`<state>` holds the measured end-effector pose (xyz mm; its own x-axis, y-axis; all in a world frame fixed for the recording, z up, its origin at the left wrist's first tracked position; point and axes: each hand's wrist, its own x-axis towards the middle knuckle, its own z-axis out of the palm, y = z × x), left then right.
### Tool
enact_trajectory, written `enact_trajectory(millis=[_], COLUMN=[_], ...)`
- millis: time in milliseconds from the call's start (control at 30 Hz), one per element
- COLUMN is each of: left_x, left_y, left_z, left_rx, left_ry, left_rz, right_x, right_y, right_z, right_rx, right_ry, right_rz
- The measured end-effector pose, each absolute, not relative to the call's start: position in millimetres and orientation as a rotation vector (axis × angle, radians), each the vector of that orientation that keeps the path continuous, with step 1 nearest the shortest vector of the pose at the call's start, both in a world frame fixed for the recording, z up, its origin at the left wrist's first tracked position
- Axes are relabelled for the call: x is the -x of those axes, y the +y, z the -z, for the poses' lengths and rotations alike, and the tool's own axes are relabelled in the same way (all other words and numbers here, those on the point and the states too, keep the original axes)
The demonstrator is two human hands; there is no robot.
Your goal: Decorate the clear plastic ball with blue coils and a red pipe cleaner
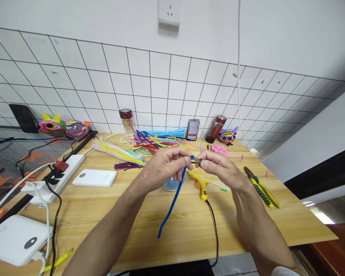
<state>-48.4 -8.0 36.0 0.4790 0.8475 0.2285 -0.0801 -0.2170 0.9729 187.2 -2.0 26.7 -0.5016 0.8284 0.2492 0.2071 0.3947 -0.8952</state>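
A blue pipe cleaner point(172, 203) hangs down from my left hand point(168, 165), which is closed in a pinch on its upper part. Its top end makes a small bend or coil at the fingertips. My right hand point(218, 165) pinches a small grey flat piece point(198, 160) that meets this blue end; what the piece is I cannot tell. Behind my left hand is a clear bluish round container point(171, 185), partly hidden. Just below and between the hands lies a yellow glue gun point(201, 183) with a black cord.
Bundles of coloured pipe cleaners point(158, 140) lie at the back, between a glass bottle point(127, 120) and a brown flask point(217, 128). Green-yellow pliers point(261, 188) rest at the right. A power strip point(70, 172), white power banks point(94, 178) and cables occupy the left. Decorated balls point(77, 129) stand behind.
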Motion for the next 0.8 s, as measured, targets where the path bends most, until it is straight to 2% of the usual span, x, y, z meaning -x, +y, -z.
enact_trajectory(millis=[800], left_x=[48], left_y=[-10], left_z=[-44], left_rx=[-1.438], left_ry=[0.729], left_rz=[-1.006], right_x=[-177], right_y=[-6], right_z=[-23], right_rx=[0.929], right_ry=[-2.064], right_rz=[-0.478])
